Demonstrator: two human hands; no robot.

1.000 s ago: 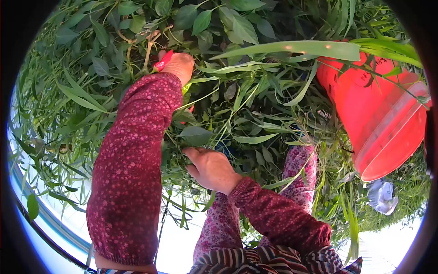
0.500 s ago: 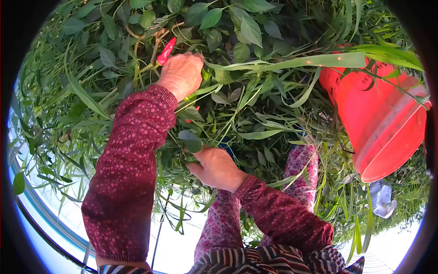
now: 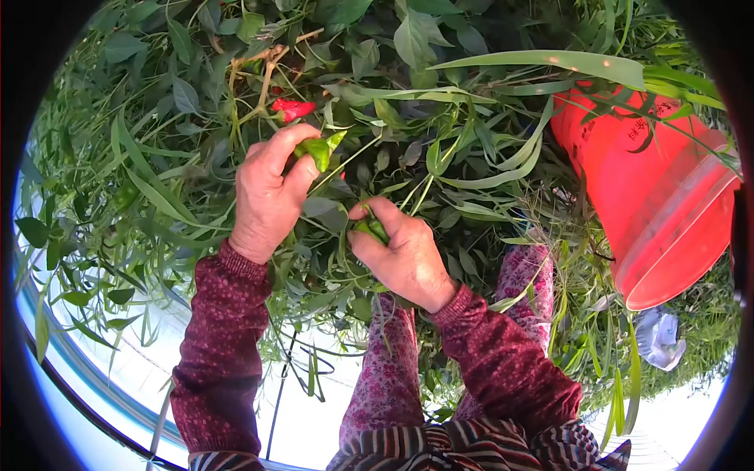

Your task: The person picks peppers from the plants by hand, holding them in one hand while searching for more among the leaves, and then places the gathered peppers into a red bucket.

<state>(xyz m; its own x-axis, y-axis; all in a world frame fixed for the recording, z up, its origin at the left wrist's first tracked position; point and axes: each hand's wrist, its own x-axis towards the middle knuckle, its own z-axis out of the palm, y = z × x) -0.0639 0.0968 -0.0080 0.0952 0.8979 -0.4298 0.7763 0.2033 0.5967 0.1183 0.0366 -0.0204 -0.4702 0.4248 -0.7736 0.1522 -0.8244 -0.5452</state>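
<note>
Between the thumb and fingers of my left hand [image 3: 271,188] is a green pepper [image 3: 316,151], its pointed end toward the upper right. Lower and to the right, my right hand [image 3: 404,251] is closed on another green pepper [image 3: 372,229], partly covered by the fingers. A red pepper [image 3: 294,109] hangs on the plant just above my left hand, beside a bare brown stem [image 3: 268,77]. Dense green leaves surround both hands.
A red bucket [image 3: 636,180] lies tilted at the right, with long grass blades [image 3: 550,63] across its far end. Below it is a crumpled pale plastic piece [image 3: 658,339]. My legs in floral trousers [image 3: 385,369] are at the bottom centre.
My left hand has come down and left from beside the red pepper, and the green pepper now shows in it. My right hand has moved up and right, with a green pepper visible in it.
</note>
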